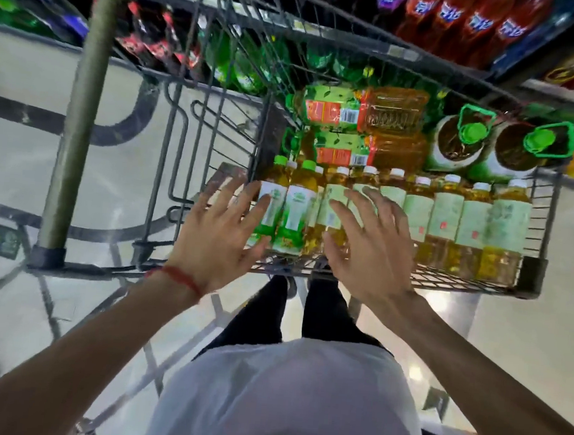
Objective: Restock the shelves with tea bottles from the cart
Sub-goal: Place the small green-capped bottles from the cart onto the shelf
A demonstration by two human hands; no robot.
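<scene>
A wire cart [536, 216] stands in front of me, holding a row of several small tea bottles [446, 223] with pale green labels along its near wall. Two green-capped bottles [294, 214] stand at the row's left end. Behind them lie larger amber bottles [395, 112] and two big jugs with green handles [456, 141]. My left hand [222, 233] hovers with fingers spread just over the left bottles. My right hand [369, 244] is spread above the bottles beside it. Neither hand holds anything.
Shelves [563, 95] behind the cart carry red, purple and green drink bottles [466, 22]. The cart's thick handle bar [81, 105] runs up the left side. A folded child seat frame [187, 161] sits between handle and basket. Glossy floor lies below.
</scene>
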